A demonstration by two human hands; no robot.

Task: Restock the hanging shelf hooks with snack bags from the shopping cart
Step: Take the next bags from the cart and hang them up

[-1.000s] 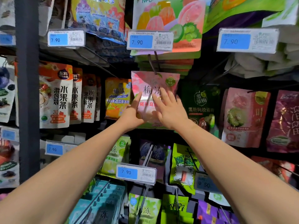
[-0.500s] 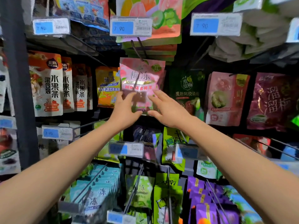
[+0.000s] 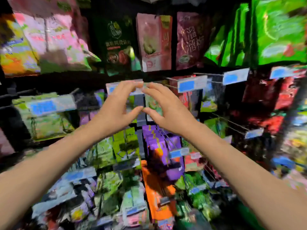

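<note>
**Before the hooks: empty hands near wire ends**

Left hand [image 3: 114, 110] and right hand [image 3: 169, 112] hold nothing, fingers loosely curved, tips almost meeting. The pink snack bag [image 3: 54, 39] hangs upper left; the cart is out of view. The view is smeared, so a hasty swing away could catch a price tag [image 3: 191, 83] or hook wire [image 3: 232, 123] and knock bags loose.

Heavy motion blur, blocky, dim.
</note>
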